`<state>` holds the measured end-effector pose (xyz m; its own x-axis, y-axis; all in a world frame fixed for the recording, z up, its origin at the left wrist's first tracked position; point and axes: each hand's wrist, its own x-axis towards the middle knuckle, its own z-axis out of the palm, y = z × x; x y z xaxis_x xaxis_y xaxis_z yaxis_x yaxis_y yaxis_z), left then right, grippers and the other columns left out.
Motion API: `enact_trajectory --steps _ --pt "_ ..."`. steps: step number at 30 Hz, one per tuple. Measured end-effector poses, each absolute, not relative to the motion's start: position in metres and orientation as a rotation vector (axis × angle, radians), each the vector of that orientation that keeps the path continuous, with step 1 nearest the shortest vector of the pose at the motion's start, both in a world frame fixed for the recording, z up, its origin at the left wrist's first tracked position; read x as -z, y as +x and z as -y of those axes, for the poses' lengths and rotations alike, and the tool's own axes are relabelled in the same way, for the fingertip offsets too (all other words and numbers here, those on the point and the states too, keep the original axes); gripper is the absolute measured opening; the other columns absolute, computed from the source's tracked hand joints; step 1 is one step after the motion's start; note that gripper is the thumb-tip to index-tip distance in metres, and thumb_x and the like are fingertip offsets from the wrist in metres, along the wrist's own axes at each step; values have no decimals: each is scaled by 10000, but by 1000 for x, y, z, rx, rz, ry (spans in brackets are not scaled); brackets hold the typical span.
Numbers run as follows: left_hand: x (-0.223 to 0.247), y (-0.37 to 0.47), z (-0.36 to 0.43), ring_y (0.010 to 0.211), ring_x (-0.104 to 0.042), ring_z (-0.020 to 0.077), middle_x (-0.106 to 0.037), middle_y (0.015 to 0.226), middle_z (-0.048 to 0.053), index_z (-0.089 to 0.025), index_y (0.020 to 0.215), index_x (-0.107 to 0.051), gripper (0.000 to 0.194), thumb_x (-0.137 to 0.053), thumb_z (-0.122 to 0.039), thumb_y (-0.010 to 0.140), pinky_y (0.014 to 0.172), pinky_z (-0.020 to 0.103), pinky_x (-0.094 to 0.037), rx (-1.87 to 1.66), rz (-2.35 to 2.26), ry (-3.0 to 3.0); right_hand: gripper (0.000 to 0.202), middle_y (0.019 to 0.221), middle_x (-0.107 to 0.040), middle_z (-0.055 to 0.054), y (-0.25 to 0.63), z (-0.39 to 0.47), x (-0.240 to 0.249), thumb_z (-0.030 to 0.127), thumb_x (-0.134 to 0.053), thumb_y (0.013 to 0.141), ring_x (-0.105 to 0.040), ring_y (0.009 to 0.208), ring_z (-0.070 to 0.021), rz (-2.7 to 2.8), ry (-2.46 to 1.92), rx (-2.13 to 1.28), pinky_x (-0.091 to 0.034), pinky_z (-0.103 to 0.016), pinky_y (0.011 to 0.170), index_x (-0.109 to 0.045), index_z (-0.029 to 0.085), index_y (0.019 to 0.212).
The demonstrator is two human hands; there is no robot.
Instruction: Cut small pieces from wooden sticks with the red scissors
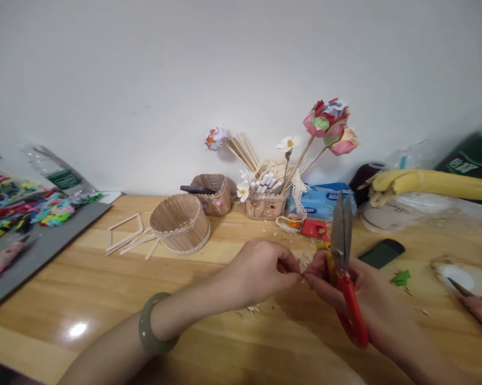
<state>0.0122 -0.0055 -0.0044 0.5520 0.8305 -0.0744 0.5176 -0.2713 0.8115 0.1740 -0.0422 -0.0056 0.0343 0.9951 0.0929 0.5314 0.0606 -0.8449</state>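
Right hand point(347, 289) grips red-handled metal shears point(342, 251), blades up, just in front of the round popsicle-stick basket point(180, 223); left hand point(261, 270) fingers pinch something tiny beside them, too small to identify.

The table point(105, 289) is glossy varnished wood, throwing back a bright glare. The shears point(342, 251) have dull grey metal blades and smooth red plastic handles. A round basket point(179, 223) is matt pale wooden sticks, lace-edged. The bangle point(149, 331) looks polished, smooth green stone. The flowers point(326, 118) are folded paper.
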Motion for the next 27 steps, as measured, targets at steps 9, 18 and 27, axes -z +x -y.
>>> enact_trajectory --steps 9,18,27 --pt "2 13 1 631 -572 113 -662 670 -4 -139 720 -681 110 -641 -218 655 591 220 -433 -517 -1075 1586 220 571 -629 -12 177 42 7 428 -666 605 -588 537 -194 1521 -1498 -961 -478 -285 495 -601 218 612" --pt "-1 17 2 621 -543 99 -623 629 -21 -128 667 -662 36 -664 -153 641 605 218 -425 -563 -1061 1476 198 563 -613 -7 175 44 7 404 -637 601 -571 519 -191 1505 -1494 -1021 -471 -302 509 -582 214 595" --pt "4 12 -1 641 -547 102 -641 672 -14 -128 731 -681 88 -631 -160 667 613 210 -412 -431 -975 1626 142 507 -520 35 176 47 13 342 -559 641 -469 459 -144 1626 -1510 -916 -360 -245 433 -510 230 568"
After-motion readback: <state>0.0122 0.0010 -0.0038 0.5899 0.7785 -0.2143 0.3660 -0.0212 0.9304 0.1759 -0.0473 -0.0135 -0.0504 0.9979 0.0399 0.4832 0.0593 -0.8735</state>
